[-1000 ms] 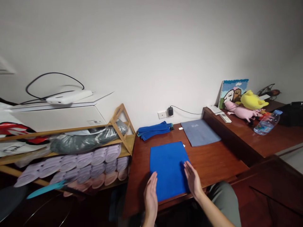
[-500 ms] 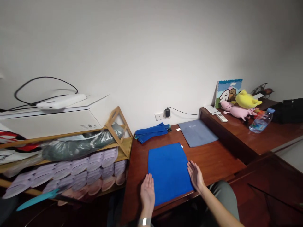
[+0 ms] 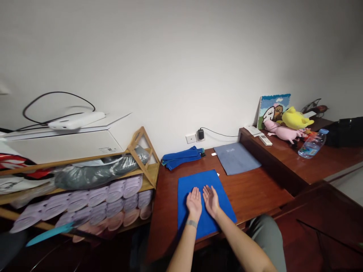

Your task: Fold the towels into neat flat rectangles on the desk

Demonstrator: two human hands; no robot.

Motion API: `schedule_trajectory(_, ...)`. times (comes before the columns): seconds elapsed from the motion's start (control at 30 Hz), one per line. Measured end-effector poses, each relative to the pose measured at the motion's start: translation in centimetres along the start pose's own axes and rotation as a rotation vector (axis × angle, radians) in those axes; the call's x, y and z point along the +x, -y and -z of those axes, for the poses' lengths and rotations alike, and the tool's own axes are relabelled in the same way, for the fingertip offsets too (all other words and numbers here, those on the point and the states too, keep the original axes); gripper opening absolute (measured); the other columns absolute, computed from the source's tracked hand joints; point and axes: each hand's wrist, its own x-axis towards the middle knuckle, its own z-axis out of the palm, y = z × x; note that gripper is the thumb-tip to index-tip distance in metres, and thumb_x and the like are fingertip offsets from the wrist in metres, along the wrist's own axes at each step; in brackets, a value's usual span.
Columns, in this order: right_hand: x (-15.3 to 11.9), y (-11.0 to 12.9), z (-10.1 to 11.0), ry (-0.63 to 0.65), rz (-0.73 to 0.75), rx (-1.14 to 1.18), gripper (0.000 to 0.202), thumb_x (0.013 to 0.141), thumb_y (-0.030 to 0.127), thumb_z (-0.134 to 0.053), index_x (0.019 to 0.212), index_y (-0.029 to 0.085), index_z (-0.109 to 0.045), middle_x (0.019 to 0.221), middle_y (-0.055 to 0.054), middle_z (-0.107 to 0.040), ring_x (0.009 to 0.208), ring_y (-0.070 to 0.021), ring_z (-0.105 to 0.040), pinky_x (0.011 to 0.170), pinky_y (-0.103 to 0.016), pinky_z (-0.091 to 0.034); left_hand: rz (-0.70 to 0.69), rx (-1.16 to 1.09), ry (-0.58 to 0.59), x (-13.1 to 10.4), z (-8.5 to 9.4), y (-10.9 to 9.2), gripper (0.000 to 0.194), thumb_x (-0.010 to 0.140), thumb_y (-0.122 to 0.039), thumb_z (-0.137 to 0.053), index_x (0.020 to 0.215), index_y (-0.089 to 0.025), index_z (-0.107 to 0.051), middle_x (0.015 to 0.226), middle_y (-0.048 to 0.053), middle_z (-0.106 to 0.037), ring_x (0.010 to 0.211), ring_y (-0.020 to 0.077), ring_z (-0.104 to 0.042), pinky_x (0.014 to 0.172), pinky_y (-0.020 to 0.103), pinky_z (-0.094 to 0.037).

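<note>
A flat blue cloth (image 3: 185, 189) lies spread on the brown wooden desk (image 3: 255, 190), its lower edge near the desk's front. Over its middle, my left hand (image 3: 194, 202) is palm up with fingers stretched out, a grey band on its wrist. Close beside it, my right hand (image 3: 210, 199) is turned palm up and inward, fingers extended. Both hands hold nothing, and a narrow gap separates them. Whether they touch the cloth I cannot tell. Behind the cloth lie a folded blue umbrella (image 3: 183, 157) and a grey-blue flat cloth or pouch (image 3: 236, 158).
On the left, a wooden rack (image 3: 154, 175) carries a white box (image 3: 65, 145), plastic-wrapped goods and several lilac slippers (image 3: 115, 190). To the right, a raised desk part holds a remote (image 3: 265, 140), plush toys (image 3: 296, 118) and a water bottle (image 3: 312, 145). A black plug (image 3: 200, 133) sits in the wall socket.
Both hands have moved inward from the cloth's left and right edges to its middle, now side by side. The cloth's lower right corner has shifted slightly outward and up.
</note>
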Motion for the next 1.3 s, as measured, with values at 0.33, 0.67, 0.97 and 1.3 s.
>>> schedule_trajectory(0.33,-0.3,12.8,9.3,-0.152,0.152,0.122,0.035,0.103,0.048,-0.059,0.119,0.022,-0.076,0.136,-0.014,-0.078,0.145,-0.0226,-0.065,0.117,-0.042,-0.059,-0.132,-0.128,-0.056,0.4,9.8,-9.1,0.055,0.108,-0.034,-0.051,0.161,-0.026,-0.059,0.172,0.011,-0.055,0.158,0.0236,-0.051,0.127,0.037,-0.049)
schedule_trajectory(0.67,5.8,4.3,-3.3,0.064,-0.019,0.112,0.042,0.104,0.054,-0.058,0.124,0.022,-0.075,0.134,-0.014,-0.079,0.144,-0.0252,-0.066,0.115,-0.047,-0.06,0.086,-0.18,0.192,7.2,-0.8,-3.0,0.065,0.107,-0.038,-0.049,0.169,-0.016,-0.047,0.173,0.019,-0.052,0.16,0.0248,-0.049,0.128,0.039,-0.049)
schedule_trajectory(0.97,12.4,4.0,-0.6,0.024,-0.019,0.08,0.048,0.104,0.063,-0.053,0.122,0.022,-0.072,0.146,-0.017,-0.073,0.148,-0.0265,-0.063,0.114,-0.051,-0.06,0.066,-0.194,0.146,13.2,3.8,-4.8,0.069,0.107,-0.044,-0.045,0.172,-0.021,-0.041,0.179,0.015,-0.043,0.165,0.0239,-0.039,0.137,0.042,-0.033)
schedule_trajectory(1.3,11.9,8.0,-1.7,-0.022,0.252,0.018,0.039,0.1,0.055,-0.061,0.125,0.028,-0.075,0.152,-0.007,-0.072,0.152,-0.0182,-0.058,0.128,-0.039,-0.048,-0.183,-0.1,0.15,11.4,2.8,-9.3,0.052,0.107,-0.028,-0.047,0.155,-0.028,-0.065,0.174,0.005,-0.053,0.164,0.0188,-0.041,0.135,0.036,-0.035)
